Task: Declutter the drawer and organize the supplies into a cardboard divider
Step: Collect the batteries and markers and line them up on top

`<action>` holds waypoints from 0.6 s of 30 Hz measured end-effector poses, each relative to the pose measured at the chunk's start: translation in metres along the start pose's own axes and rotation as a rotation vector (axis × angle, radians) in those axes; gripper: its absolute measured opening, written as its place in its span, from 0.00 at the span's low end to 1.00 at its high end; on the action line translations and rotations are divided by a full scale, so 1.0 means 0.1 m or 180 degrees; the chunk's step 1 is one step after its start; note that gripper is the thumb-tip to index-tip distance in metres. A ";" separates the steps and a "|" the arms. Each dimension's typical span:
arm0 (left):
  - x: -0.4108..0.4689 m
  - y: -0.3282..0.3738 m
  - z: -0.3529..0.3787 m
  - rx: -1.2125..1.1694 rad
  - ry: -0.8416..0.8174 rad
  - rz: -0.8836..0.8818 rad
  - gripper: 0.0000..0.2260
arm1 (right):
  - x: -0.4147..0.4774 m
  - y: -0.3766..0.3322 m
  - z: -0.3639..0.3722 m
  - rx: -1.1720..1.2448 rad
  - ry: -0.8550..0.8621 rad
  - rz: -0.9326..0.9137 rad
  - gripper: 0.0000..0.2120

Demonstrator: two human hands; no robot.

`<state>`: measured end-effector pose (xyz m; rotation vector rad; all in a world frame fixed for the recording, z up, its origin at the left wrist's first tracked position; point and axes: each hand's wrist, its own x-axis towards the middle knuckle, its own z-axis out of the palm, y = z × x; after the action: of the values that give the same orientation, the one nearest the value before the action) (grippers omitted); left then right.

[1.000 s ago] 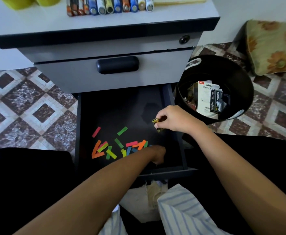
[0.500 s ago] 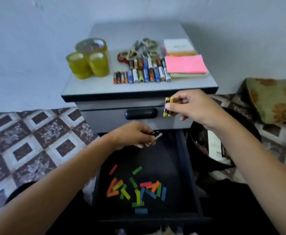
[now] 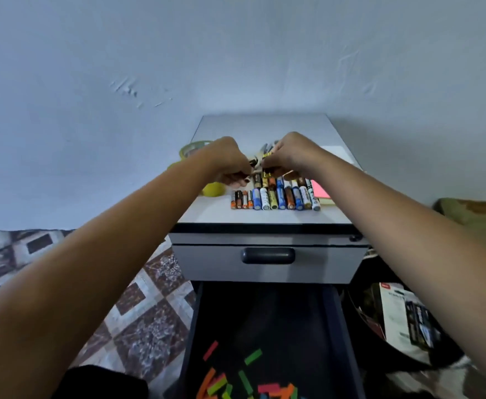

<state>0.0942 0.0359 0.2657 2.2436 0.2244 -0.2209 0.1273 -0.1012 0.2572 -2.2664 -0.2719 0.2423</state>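
Left hand (image 3: 230, 162) and right hand (image 3: 290, 156) are close together over the cabinet (image 3: 264, 217) top, fingers curled. The right pinches a yellow battery (image 3: 267, 156). The left pinches what looks like a dark battery (image 3: 253, 162), its grip partly hidden. Both hover just behind the battery rows (image 3: 276, 197) near the front of the cabinet top.

Done, as I judge it:
- Batteries are lined up on the cabinet.
- Tape rolls (image 3: 191, 149) sit at its left rear, pink notes (image 3: 319, 191) at its right.
- The drawer (image 3: 264, 312), open below the cabinet front, holds only coloured strips (image 3: 253, 357) at its near end.
- A bin (image 3: 359, 306) right of the cabinet holds a box (image 3: 394, 312), probably discards.

Left to do:
- Set these two batteries down and clear the strips.
- Bring in the divider. I see none in view, so sorting into it is not begun.

Estimate: emptying nearly finished, task roughly half done.
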 end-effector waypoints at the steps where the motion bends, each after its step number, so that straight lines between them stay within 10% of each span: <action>1: 0.07 0.04 -0.01 0.0161 0.0014 -0.0041 0.03 | 0.07 -0.01 0.04 -0.0075 -0.0028 0.0060 0.06; 18: 0.57 0.23 0.09 0.1955 -0.0389 -0.0441 0.12 | 0.50 -0.06 0.28 -0.0478 -0.0668 0.0511 0.11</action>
<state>0.1542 0.0194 0.2639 2.8098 0.2731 -0.5621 0.1671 -0.0636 0.2396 -2.4164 -0.2233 0.5624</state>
